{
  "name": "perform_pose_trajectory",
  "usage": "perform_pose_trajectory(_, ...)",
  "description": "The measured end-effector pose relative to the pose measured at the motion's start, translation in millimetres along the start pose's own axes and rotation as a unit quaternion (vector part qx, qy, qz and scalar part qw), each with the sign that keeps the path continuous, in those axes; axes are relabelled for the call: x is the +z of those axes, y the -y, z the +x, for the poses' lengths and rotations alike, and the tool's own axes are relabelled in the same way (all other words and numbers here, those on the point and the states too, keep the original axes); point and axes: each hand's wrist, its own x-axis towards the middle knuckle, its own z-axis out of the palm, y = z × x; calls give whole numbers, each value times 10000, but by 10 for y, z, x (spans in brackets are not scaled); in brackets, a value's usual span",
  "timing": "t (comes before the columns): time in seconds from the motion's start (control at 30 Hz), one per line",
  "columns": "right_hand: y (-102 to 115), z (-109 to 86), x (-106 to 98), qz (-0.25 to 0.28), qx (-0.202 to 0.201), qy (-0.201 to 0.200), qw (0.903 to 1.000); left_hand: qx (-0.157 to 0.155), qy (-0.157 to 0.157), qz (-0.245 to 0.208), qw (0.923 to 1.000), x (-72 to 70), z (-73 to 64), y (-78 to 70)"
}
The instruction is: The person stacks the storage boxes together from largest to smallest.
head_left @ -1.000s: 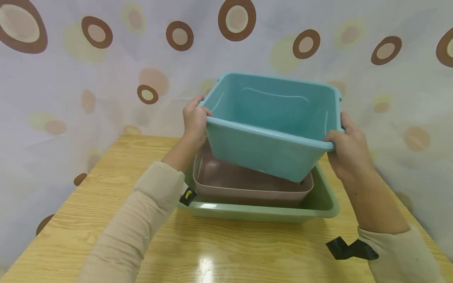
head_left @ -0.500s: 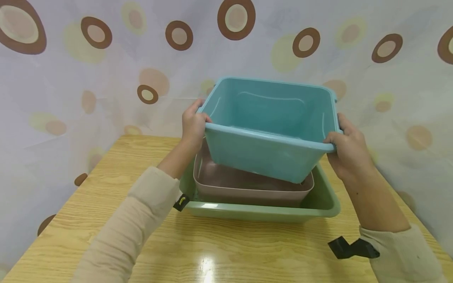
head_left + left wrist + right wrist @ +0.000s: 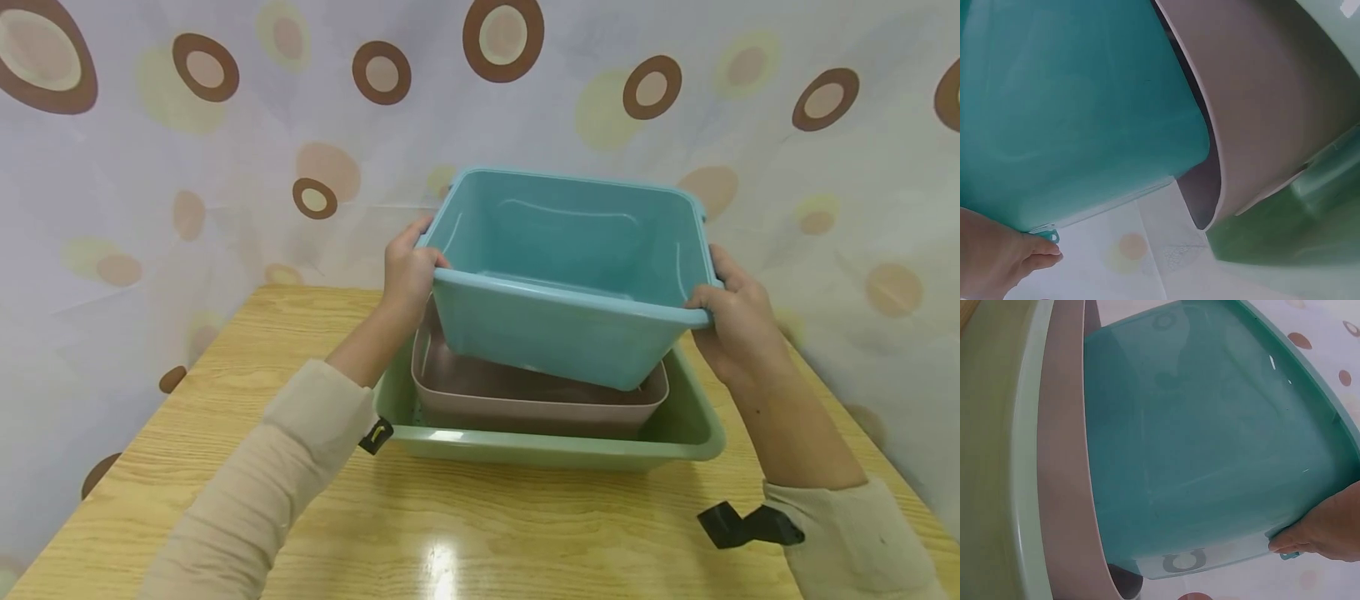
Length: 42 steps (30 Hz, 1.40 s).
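Observation:
Both hands hold a blue plastic bin (image 3: 555,333) by its rim, tilted with its right side lower. My left hand (image 3: 407,265) grips the left end, thumb over the edge. At the right end, my right hand (image 3: 738,321) grips the near corner the same way. Below, the bin's lower right part dips inside a mauve basket (image 3: 525,412), as the right wrist view also shows. That basket sits within a wider green basin (image 3: 562,450). The blue bin hides much of the mauve basket's inside and back.
The wooden table (image 3: 300,517) bears the green basin. Behind and at both sides hangs a pale sheet (image 3: 247,167) printed with brown and yellow circles. Black straps with small mounts (image 3: 750,527) sit at the wrists.
The blue bin has sunk slightly and shifted a little left, its left side dropping most. Both hands keep their grip on its rim; the left hand has lowered a little.

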Motion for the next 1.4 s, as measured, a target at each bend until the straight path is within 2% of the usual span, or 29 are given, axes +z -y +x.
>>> perform_pose_trajectory(0.63,-34,58,-167,-2,108,66,9999,-189,103,14,9998,8,-165,-79)
perform_pose_trajectory(0.9,-29,84,-229,-24,282,124,9995,-303,31,7,9995,29,-212,-102)
perform_pose_trajectory(1.13,-37,112,-295,-72,344,237,9991,-432,86,40,9990,43,-278,-139)
perform_pose_trajectory(1.4,-89,125,-334,-146,443,352,9983,-492,134,69,9987,39,-332,-115)
